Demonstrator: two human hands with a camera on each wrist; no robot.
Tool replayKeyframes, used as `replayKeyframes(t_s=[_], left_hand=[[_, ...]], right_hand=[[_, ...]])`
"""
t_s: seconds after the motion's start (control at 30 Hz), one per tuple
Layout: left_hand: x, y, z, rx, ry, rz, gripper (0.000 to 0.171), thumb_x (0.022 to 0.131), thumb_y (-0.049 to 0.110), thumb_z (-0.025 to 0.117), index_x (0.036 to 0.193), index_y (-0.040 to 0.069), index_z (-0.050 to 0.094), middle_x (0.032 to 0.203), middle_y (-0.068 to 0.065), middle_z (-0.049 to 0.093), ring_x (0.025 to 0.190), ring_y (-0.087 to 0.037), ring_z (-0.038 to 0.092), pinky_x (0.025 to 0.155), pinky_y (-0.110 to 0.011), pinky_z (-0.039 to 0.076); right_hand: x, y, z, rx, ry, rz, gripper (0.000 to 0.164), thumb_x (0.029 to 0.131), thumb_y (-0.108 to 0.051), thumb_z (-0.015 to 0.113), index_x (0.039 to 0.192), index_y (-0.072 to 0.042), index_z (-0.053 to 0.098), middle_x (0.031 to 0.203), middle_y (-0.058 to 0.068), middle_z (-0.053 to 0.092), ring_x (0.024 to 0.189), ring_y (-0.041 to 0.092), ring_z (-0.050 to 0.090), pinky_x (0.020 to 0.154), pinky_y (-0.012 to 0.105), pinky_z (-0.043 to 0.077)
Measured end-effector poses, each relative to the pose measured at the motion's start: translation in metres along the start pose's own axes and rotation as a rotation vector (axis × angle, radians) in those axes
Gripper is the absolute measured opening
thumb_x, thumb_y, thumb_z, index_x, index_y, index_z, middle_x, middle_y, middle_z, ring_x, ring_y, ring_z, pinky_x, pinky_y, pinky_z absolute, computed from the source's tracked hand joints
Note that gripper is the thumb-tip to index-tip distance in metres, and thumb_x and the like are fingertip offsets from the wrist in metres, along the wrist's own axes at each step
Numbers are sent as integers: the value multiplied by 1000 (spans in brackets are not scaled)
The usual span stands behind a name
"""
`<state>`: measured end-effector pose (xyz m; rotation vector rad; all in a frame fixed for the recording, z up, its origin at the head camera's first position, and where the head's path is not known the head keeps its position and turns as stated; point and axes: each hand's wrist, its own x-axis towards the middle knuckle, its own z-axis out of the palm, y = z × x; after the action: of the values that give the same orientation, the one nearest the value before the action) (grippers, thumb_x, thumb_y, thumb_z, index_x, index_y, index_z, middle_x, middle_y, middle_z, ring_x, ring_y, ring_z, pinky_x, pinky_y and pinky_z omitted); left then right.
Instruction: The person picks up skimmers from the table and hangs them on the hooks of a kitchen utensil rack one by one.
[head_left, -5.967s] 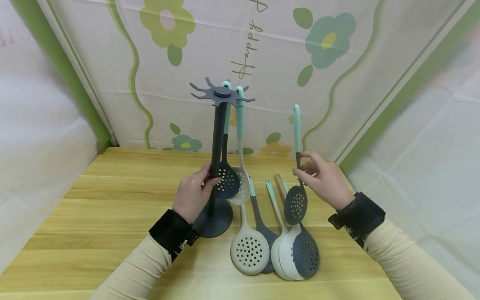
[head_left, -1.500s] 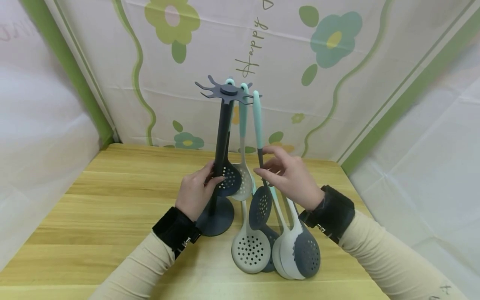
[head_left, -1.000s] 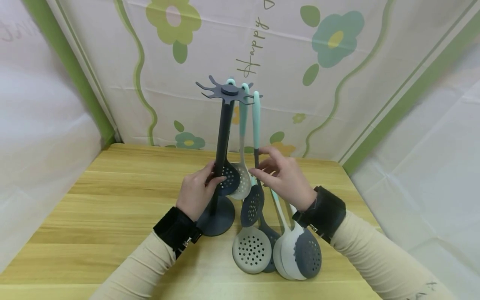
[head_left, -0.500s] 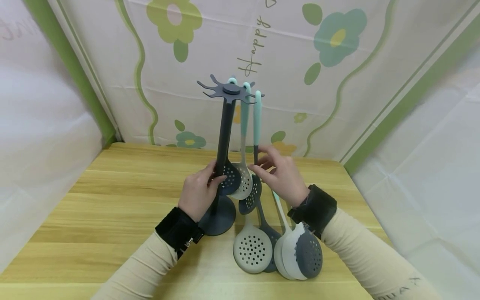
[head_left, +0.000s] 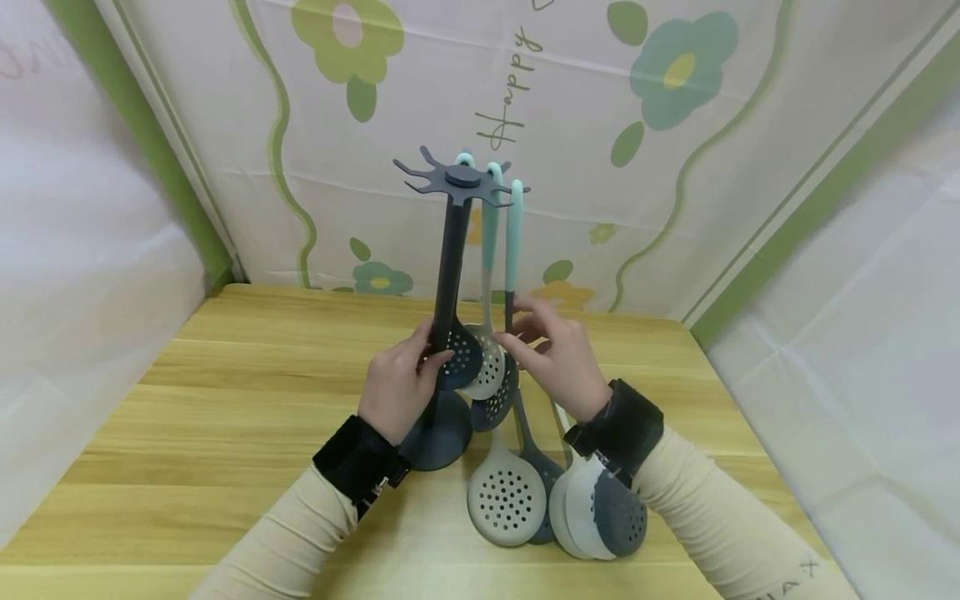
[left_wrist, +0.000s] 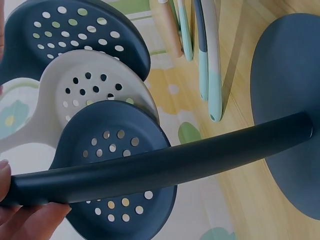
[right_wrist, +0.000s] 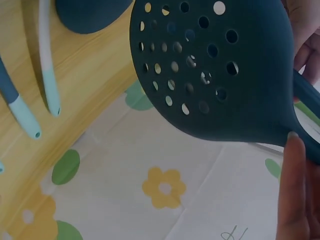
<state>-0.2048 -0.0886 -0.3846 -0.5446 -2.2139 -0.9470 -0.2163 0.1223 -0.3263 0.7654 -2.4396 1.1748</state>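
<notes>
My left hand [head_left: 399,383] grips the dark pole of a utensil stand [head_left: 452,267], whose top spreads into several hooked arms. My right hand [head_left: 558,354] pinches the neck of a dark skimmer [head_left: 513,242] with a mint handle. That handle's top end is at an arm tip on the stand's right; whether it hangs there I cannot tell. From the right wrist, the skimmer's perforated head [right_wrist: 200,70] looks large beside my thumb. Two more utensils hang from the stand: a dark skimmer [left_wrist: 117,135] behind the pole and a pale perforated ladle [left_wrist: 95,85].
A pale skimmer [head_left: 507,500] lies on the wooden table [head_left: 225,433], partly over a dark utensil [head_left: 540,467]. Further right, white and dark heads [head_left: 621,515] overlap. A flower-print cloth [head_left: 570,100] rises behind the table.
My right hand has carried the dark skimmer leftward from the table's right side to the stand. Lately it has shifted slightly left, the skimmer's head moving behind the pale ladle. My left hand keeps its grip.
</notes>
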Motion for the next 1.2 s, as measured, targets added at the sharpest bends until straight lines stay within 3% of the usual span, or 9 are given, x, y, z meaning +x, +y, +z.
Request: replayKeyframes(t_s=[0.73,1.0,1.2], left_hand=[[0,-1,4,37,9,11,34,93,9,69,123,-2,60,97,-18,75,80,-28,75,62,-36,60],[0,0,4,27,7,6,34,93,9,69,124,-1,60,97,-18,75,81,-29,75,62,-36,60],[0,0,3,24,7,6,33,93,10,69,122,-1,60,96,-18,75,83,-29,75,63,-37,61]], right_hand=[[-11,9,2,16,0,-14,36,91,-9,72,125,-2,62,97,13,75,86,24,72,68,26,58],[-13,10,-2,17,-30,2,37,92,-12,71,127,-4,62,102,12,76,92,24,72,71,31,59],[-18,19,-7,-3,-30,-32,30,91,-11,72,120,-5,67,101,9,76,90,21,72,71,35,60]])
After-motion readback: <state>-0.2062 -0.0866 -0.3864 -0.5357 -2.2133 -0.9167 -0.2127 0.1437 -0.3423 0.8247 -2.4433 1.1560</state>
